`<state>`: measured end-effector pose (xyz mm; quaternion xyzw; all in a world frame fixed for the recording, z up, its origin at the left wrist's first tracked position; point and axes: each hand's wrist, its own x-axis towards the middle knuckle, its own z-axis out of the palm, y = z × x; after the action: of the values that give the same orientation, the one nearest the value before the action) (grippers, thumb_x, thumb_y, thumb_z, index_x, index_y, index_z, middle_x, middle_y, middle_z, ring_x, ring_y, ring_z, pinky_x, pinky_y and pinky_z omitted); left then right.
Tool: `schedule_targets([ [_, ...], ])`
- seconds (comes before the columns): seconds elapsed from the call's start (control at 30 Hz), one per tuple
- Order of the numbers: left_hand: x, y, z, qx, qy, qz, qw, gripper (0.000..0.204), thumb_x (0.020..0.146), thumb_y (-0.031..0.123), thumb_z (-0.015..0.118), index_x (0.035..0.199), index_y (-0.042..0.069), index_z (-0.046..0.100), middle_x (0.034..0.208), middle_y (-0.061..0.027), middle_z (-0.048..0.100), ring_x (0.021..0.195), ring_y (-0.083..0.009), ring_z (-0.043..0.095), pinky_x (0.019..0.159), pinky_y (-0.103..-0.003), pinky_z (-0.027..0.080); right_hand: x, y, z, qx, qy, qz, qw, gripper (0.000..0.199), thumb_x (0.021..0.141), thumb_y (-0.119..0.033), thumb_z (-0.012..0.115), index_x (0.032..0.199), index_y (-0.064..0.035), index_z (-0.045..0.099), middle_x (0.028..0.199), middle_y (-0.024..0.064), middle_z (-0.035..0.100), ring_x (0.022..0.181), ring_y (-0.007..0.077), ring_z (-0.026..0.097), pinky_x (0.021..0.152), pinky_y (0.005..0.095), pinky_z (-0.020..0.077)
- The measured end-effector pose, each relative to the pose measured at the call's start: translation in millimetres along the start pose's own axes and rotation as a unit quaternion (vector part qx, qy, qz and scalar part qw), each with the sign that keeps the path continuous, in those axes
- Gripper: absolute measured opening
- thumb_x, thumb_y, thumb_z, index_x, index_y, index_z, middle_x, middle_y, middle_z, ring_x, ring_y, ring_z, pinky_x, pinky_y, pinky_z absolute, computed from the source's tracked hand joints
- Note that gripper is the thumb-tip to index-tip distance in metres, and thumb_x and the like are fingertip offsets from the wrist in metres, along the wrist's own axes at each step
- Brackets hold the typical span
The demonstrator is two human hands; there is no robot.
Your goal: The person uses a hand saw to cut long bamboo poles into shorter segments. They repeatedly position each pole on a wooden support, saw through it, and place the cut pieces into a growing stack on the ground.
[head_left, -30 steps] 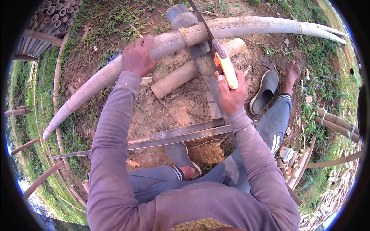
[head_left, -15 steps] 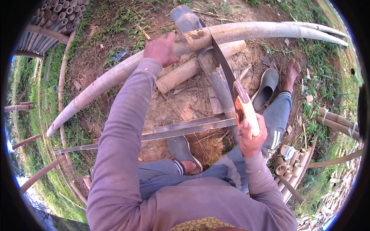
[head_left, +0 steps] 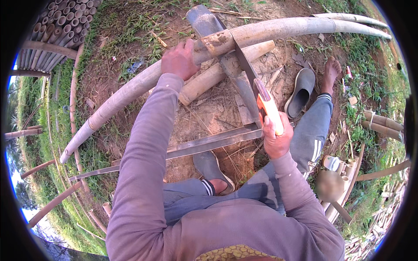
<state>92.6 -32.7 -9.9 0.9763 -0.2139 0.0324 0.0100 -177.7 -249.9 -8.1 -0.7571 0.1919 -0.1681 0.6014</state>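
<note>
The left hand (head_left: 180,60) is holding the bamboo pole (head_left: 283,29) from above, its fingers curving over the far side and closing as far as the thick round is allowing; the pole is hiding the underside of that grip. The right hand (head_left: 278,137) is closing fully around the orange handle of a saw (head_left: 249,66), leaving no gap. From the right hand, the pole is lying forward, away from the body, and the saw's blade is reaching it up and slightly to the left. The blade is meeting the pole just right of the left hand, so that hand is sitting nearer the crossing; how deep the blade is biting, I am not able to tell. The pole is pointing from lower left to upper right, its long axis running crosswise before the person and appearing bowed, while the saw's long axis is cutting steeply across it. Beneath, a dark beam (head_left: 204,21) is passing under the pole, and a shorter bamboo piece (head_left: 200,87) is lying on the pole's near side.
</note>
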Motion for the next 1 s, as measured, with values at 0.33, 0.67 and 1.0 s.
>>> schedule_targets([
  [0.33,36.4,-10.0,-21.4,-0.010,-0.065,-0.031,0.997,0.068,0.076,0.041,0.089,0.130,0.015,0.056,0.125,-0.0113,0.071,0.116,-0.0340,0.072,0.096,-0.047,0.059,104.1,-9.8,55.5,-0.043,0.049,-0.087,0.994,0.025,0.101,-0.024,0.077,0.107,-0.0001,0.072,0.077,0.0102,0.069,0.069,0.0136,0.065,0.065,0.0334,0.0535],
  [0.67,36.5,-20.3,-54.3,-0.001,0.000,-0.012,1.000,0.080,0.075,0.046,0.088,0.141,0.014,0.055,0.123,-0.0118,0.074,0.110,-0.0327,0.075,0.092,-0.046,0.062,26.9,8.4,8.4,-0.003,0.025,-0.059,0.998,0.029,0.099,-0.022,0.078,0.108,0.0034,0.068,0.081,0.0108,0.069,0.070,0.0147,0.065,0.064,0.0315,0.0517],
  [1.0,-128.6,16.4,-133.2,-0.123,0.055,0.114,0.984,0.086,0.066,0.038,0.092,0.139,0.007,0.059,0.118,-0.0142,0.073,0.103,-0.0346,0.074,0.086,-0.045,0.061,-70.4,-5.3,-40.3,-0.353,-0.106,-0.187,0.911,0.067,0.085,-0.045,0.086,0.131,-0.0029,0.060,0.124,0.0181,0.062,0.115,0.0317,0.063,0.094,0.0499,0.0540],
])
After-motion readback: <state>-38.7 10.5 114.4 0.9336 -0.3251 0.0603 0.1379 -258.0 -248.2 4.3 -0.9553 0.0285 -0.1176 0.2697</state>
